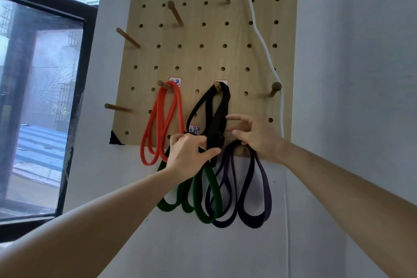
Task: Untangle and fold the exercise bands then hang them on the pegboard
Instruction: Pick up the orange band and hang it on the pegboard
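Risk, black band (220,115): a pull by the left hand (187,156) could probably drag its top loop off the peg (217,86).
Risk, neighbours: the green band (200,198) and purple band (264,189) overlap below the pegboard's (203,56) bottom edge, so a tug on one may snag or unseat the other.
Left grip: thumb and curled fingers pinch the black band's lower end.
Right grip: the right hand (259,140) has its fingers partly spread over the purple band's top; I cannot tell whether it is actually holding it.
Bands' look: flat, limp, folded into double loops.
Bands' place: orange band (158,124) near the lower left corner, black mid-board; green's top is hidden behind the left hand.
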Demonstrator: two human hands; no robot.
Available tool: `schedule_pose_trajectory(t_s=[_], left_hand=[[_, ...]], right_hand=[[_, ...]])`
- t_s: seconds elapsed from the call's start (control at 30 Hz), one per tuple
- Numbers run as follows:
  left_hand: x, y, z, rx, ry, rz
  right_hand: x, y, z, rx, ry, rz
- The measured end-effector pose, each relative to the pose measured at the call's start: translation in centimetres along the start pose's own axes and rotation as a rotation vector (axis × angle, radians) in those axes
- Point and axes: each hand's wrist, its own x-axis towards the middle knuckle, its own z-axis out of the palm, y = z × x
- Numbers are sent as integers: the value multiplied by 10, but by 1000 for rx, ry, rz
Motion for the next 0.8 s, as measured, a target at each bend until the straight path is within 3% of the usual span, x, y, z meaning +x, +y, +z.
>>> schedule_pose_trajectory(t_s=[0.07, 0.17, 0.33, 0.5, 0.67, 0.8], left_hand=[[-2, -1, -1, 194, 111, 71], [-2, 6, 3, 391, 217, 259], [-5, 13, 26, 629, 78, 411], [-13, 7, 28, 490, -74, 360], [-17, -9, 3, 317, 108, 411], [-3, -21, -21, 219, 230, 132]], right_hand=[[-1, 7, -5, -127, 69, -53], [3, 11, -5, -254, 37, -141], [12, 16, -1, -421, -125, -103], [25, 21, -8, -550, -224, 38], [33, 19, -14, -512, -198, 56], [29, 16, -5, -476, -86, -16]])
